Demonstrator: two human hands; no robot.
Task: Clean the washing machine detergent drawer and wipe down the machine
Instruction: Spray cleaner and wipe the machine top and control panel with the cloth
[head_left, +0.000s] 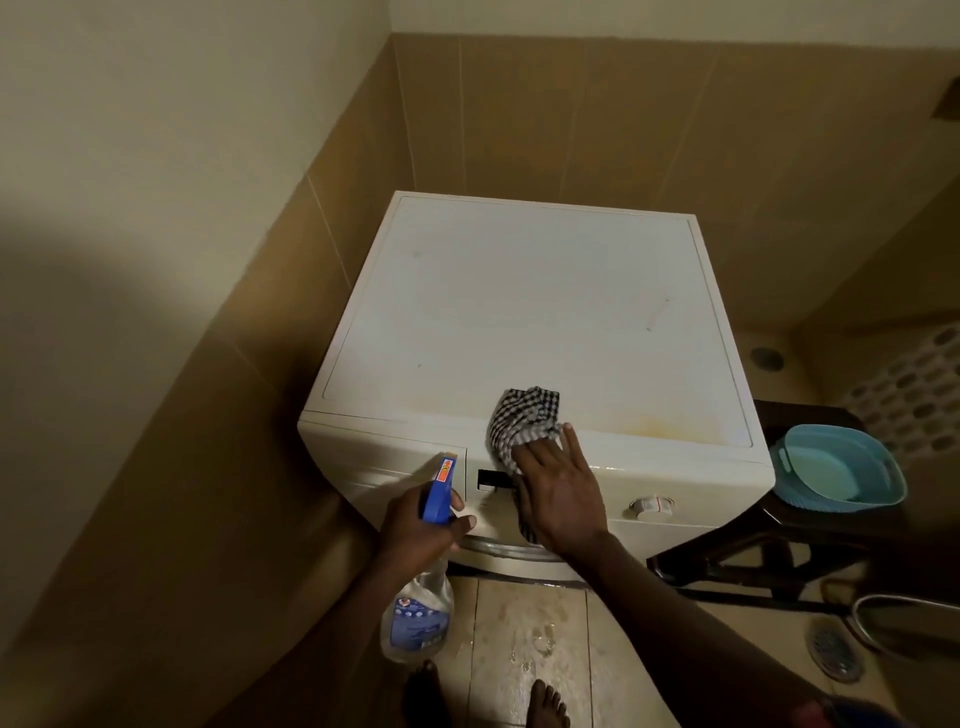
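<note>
We see the white washing machine (519, 312) in a tiled corner, viewed from above. The left hand (415, 530) grips the neck of a spray bottle (415, 618), fingers curled round its blue trigger head. The nozzle is just beside the front panel's left part and the clear body hangs below the hand. The right hand (561, 499) lies flat with straight fingers on a black-and-white checked cloth (524, 415), pressing it against the front top edge of the machine, right of the small dark display (489, 479). One bunch of the cloth sits on the lid near its front edge, and another end hangs under the palm. The detergent drawer (387, 457) is at the left end of the front panel and looks flush with it. A dial (650, 506) sits at the panel's right side. There is a yellowish stain (662, 425) on the lid near the front right corner. To the right of the machine, a teal basin (841, 467) rests on a dark stool (769, 551), with a perforated white basket (914, 395) behind it. The floor (530, 629) is wet in front of the machine, with bare toes at the bottom edge.
</note>
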